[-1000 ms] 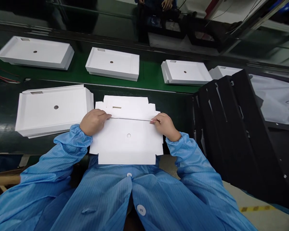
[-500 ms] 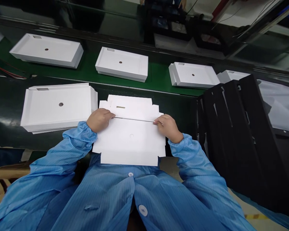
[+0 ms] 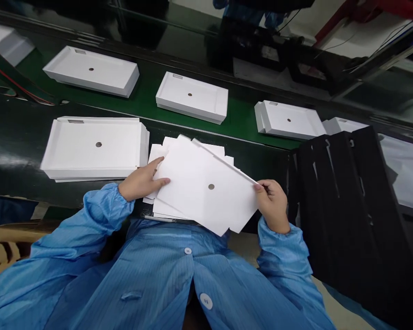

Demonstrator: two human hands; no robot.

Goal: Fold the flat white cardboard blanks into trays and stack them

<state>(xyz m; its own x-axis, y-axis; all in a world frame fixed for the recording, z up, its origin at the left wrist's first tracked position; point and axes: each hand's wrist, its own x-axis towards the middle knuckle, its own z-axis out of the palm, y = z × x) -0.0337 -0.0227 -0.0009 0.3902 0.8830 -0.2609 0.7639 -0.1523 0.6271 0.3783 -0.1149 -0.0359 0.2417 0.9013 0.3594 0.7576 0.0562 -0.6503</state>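
Observation:
A flat white cardboard sheet (image 3: 199,183) with cut tabs and a small round hole lies tilted in front of me. Beneath it, other white cardboard blanks (image 3: 160,149) show at the edges. My right hand (image 3: 273,204) pinches the sheet's right corner, with thumb and fingers closed on it. At the sheet's left edge, my left hand (image 3: 142,179) is open, thumb and fingers apart, its thumb lying by the edge. Left of that hand sits a stack of folded white trays (image 3: 79,158), the top one with a round hole.
Several white cardboard trays (image 3: 192,98) stand along the green strip (image 3: 146,103) behind the work surface. Upright black panels (image 3: 337,206) rise close to my right arm. Translucent white sheeting (image 3: 404,169) lies beyond them. Part of another person in blue (image 3: 251,13) shows at the far top.
The blank that lay straight with both hands at its crease is now a sheet turned clockwise. My right hand has moved right and nearer me, and my left hand has opened. The view has shifted.

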